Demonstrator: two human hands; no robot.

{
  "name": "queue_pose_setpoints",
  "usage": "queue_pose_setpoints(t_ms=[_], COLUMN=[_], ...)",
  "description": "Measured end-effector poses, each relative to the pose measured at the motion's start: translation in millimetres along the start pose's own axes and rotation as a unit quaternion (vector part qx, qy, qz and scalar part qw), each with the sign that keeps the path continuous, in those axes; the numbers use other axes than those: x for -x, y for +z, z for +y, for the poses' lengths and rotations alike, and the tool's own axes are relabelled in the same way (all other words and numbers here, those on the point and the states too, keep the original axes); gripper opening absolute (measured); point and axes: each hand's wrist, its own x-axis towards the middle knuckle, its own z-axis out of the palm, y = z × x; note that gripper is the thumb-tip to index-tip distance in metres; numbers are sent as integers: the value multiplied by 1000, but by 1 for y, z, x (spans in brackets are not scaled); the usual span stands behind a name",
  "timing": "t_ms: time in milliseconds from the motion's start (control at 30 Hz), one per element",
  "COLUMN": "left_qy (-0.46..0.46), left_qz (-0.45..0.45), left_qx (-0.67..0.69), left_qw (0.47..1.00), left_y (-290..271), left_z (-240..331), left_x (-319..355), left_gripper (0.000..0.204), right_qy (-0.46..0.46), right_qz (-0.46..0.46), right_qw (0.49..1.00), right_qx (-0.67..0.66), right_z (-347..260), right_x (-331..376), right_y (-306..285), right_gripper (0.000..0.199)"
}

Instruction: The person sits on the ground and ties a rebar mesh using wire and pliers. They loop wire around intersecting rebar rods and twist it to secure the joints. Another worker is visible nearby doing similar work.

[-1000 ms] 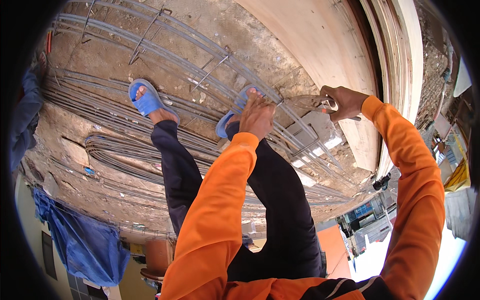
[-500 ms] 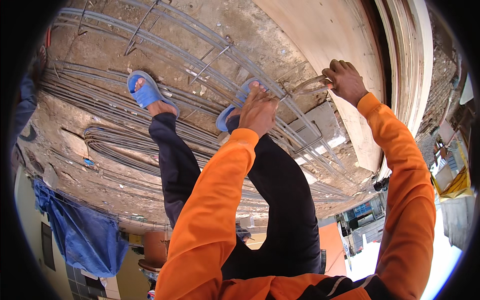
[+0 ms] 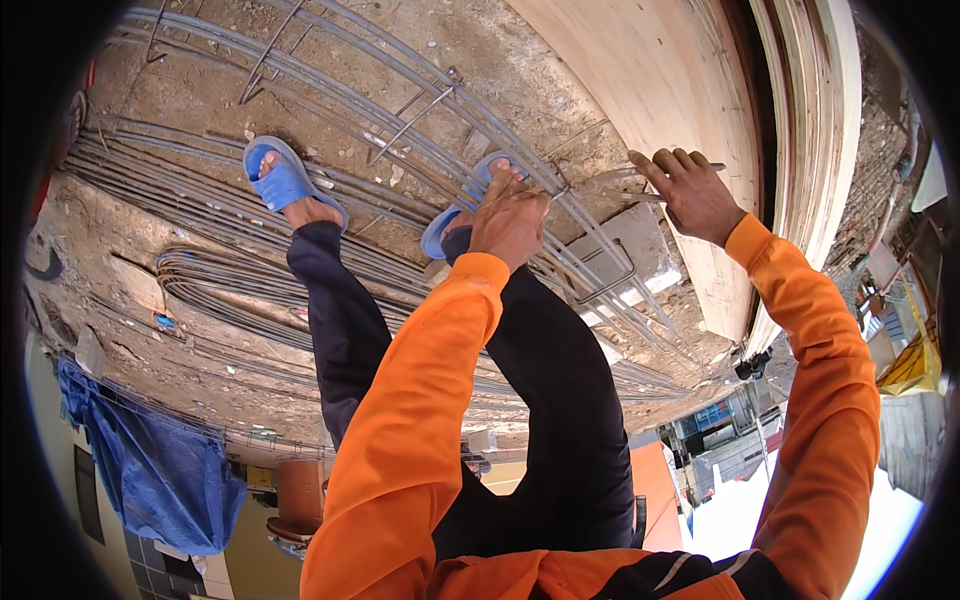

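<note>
A cage of grey steel reinforcing bars (image 3: 430, 88), joined by thin stirrups, runs slantwise across the ground. My left hand (image 3: 508, 225) is closed over its bars, fingertips curled down beside my sandalled foot; what lies under the palm is hidden. To its right, my right hand (image 3: 692, 195) grips the handles of a pair of metal pincers (image 3: 603, 180). Their jaws point left, at the outer bar close to a stirrup joint. One handle end sticks out beyond my knuckles, and my thumb lies stretched along the upper handle.
Large plywood sheets (image 3: 640, 60) stand at the right, next to my right hand. More straight bars (image 3: 180, 185) and a bent bundle of rods (image 3: 220, 285) lie around my blue sandals (image 3: 285, 180). A flat slab (image 3: 630, 245) rests under the cage. A blue tarp (image 3: 150, 460) hangs at the lower left.
My right hand has shifted slightly right, its grip on the pincers looser and the handles wider apart. My left hand stays on the bars. The whole view has drifted a little.
</note>
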Motion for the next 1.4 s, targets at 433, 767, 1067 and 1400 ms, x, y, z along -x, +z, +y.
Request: queue_pose_setpoints(t_ms=[433,767,1067,1400], left_qy=[11,2,20,17], left_qz=[-7,9,1,44], left_qx=[-12,-2,-4,1], left_qw=[1000,1000,1000,999], left_y=[-3,-1,-7,-6], left_z=[2,0,1,2], left_x=[0,0,-5,-1], left_gripper=[28,27,21,21], right_qy=[153,119,28,165], right_qz=[-92,-149,19,-336], right_qw=[980,981,999,817], right_qx=[84,32,-28,-438], right_z=[-57,-24,40,2], right_x=[8,-28,-62,-27], right_y=[-7,-24,64,-24], right_gripper=[72,31,21,28])
